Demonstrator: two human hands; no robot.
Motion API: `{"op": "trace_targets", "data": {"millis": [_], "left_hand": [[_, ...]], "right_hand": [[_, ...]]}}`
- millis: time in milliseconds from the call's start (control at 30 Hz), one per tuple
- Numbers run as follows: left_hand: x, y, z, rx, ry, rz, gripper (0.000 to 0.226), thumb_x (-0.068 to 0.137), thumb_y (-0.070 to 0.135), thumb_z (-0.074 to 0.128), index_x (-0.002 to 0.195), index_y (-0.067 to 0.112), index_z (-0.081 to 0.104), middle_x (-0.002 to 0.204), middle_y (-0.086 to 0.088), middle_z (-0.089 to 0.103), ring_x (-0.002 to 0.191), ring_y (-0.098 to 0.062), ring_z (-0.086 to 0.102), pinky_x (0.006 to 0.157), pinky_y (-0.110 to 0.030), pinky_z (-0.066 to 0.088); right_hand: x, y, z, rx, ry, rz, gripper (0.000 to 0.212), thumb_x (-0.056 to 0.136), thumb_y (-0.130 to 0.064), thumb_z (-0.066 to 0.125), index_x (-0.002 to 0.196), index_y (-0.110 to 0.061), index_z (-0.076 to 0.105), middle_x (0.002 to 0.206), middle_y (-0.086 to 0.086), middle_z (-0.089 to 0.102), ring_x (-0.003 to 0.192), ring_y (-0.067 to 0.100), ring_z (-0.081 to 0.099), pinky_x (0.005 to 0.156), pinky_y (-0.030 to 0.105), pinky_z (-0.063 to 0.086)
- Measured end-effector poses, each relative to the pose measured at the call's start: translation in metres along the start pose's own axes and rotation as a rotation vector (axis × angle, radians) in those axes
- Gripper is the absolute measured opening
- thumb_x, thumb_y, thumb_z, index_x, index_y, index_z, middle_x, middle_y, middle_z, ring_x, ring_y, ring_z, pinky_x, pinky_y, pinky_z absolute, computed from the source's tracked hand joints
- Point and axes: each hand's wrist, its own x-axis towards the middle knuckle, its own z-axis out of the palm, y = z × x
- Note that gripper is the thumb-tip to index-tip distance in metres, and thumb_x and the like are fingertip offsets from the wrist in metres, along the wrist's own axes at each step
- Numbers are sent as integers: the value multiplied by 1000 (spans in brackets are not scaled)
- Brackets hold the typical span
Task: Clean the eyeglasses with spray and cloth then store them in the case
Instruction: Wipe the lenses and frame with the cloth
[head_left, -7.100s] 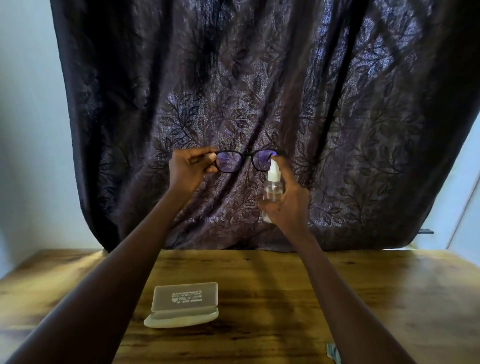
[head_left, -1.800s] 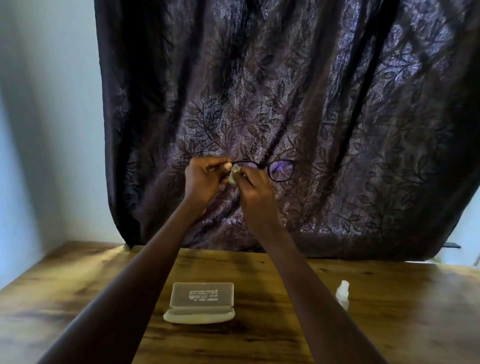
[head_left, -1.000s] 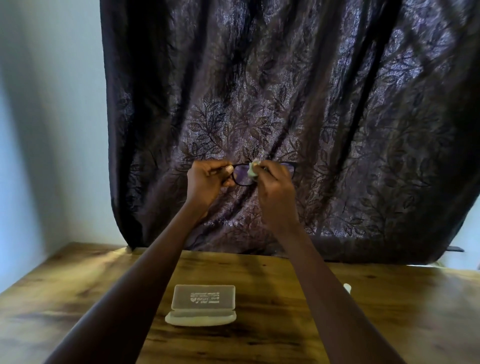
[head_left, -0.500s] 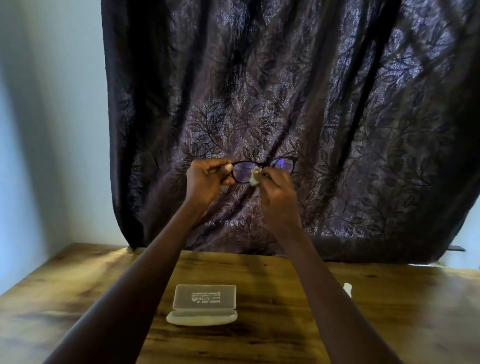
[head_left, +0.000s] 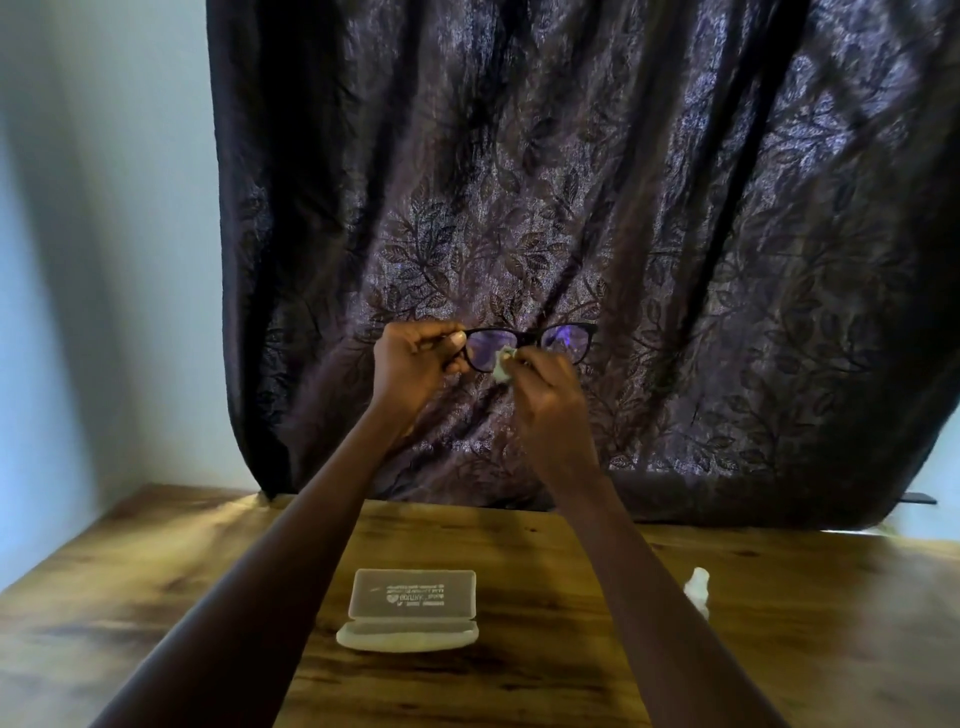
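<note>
I hold black-framed eyeglasses (head_left: 566, 340) up in front of the curtain, well above the table. My left hand (head_left: 413, 364) grips their left end. My right hand (head_left: 550, 395) pinches a small pale cloth (head_left: 503, 365) against the lower inner edge of the left lens. The right lens is uncovered and shows a purple glare. The pale glasses case (head_left: 410, 610) lies open on the wooden table (head_left: 156, 597) below my arms. The white spray bottle (head_left: 697, 590) stands on the table to the right, partly hidden by my right forearm.
A dark leaf-patterned curtain (head_left: 675, 234) hangs behind the table and fills the background. A pale wall (head_left: 93, 260) runs along the left side.
Seven seconds ago my right hand held the spray bottle at the glasses; the bottle now stands on the table and that hand holds the cloth. Over the last second the cloth slid between the lenses.
</note>
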Motion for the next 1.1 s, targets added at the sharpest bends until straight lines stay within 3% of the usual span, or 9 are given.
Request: {"op": "trace_targets", "data": {"millis": [100, 200, 267, 433, 533, 633, 767, 933, 1100], "left_hand": [[-2, 5, 5, 16, -24, 10, 20, 82, -2, 59, 100, -8, 63, 65, -4, 63, 48, -2, 57, 59, -21, 54], [-5, 8, 7, -5, -32, 20, 17, 81, -1, 60, 97, -1, 66, 73, -11, 67, 63, -26, 62, 69, -41, 54], [-6, 7, 6, -1, -25, 42, 17, 81, -1, 60, 96, 5, 67, 76, -13, 67, 69, -35, 61, 71, -46, 53], [-5, -1, 0, 6, -1, 33, 16, 82, -1, 59, 91, 10, 68, 52, 8, 65, 52, -12, 56, 62, -31, 53], [-4, -2, 1, 16, 0, 19, 16, 82, 0, 60, 96, 1, 67, 55, 8, 64, 48, -3, 55, 59, -24, 53], [-5, 1, 7, 11, -16, 13, 18, 82, 0, 60, 98, -5, 65, 63, -3, 64, 49, -3, 57, 58, -21, 54], [-6, 2, 9, -44, -4, 9, 19, 81, -1, 61, 99, 1, 66, 80, -11, 68, 63, -16, 62, 63, -29, 56], [-3, -6, 0, -26, 14, 5, 17, 82, -1, 59, 98, 1, 66, 51, 11, 66, 51, -6, 57, 60, -24, 53], [-3, -1, 4, -45, 11, -4, 18, 81, -1, 60, 92, 12, 67, 49, 11, 65, 47, -3, 56, 55, -19, 52]], "right_hand": [[17, -1, 0, 10, 50, 29, 24, 69, 14, 65, 93, 15, 65, 90, 26, 66, 83, 39, 64, 74, 38, 55], [21, -10, 7, -6, 22, -11, 25, 66, 12, 70, 91, 13, 66, 91, 25, 67, 85, 37, 64, 72, 32, 54], [12, -14, 12, -12, -23, -38, 28, 63, 12, 74, 90, 12, 67, 92, 24, 68, 85, 36, 65, 71, 31, 55], [-5, -3, 6, 11, -43, -32, 30, 61, 17, 73, 91, 13, 66, 88, 25, 67, 83, 33, 62, 71, 31, 55], [6, 0, 0, 24, 18, 30, 22, 69, 16, 66, 91, 16, 65, 89, 28, 65, 83, 39, 62, 73, 35, 54], [21, -4, 1, 27, 53, 32, 18, 76, 7, 60, 91, 15, 65, 91, 28, 65, 83, 42, 62, 74, 38, 53], [14, -14, 11, -2, -22, -41, 24, 66, 12, 69, 89, 15, 66, 91, 27, 67, 84, 39, 64, 69, 38, 57], [-5, -5, 7, -1, -50, -33, 28, 62, 17, 72, 89, 14, 66, 89, 26, 67, 80, 37, 65, 69, 36, 56], [13, 0, 0, 19, 41, 52, 26, 67, 18, 66, 93, 15, 65, 92, 27, 66, 83, 41, 62, 73, 38, 54]]}}
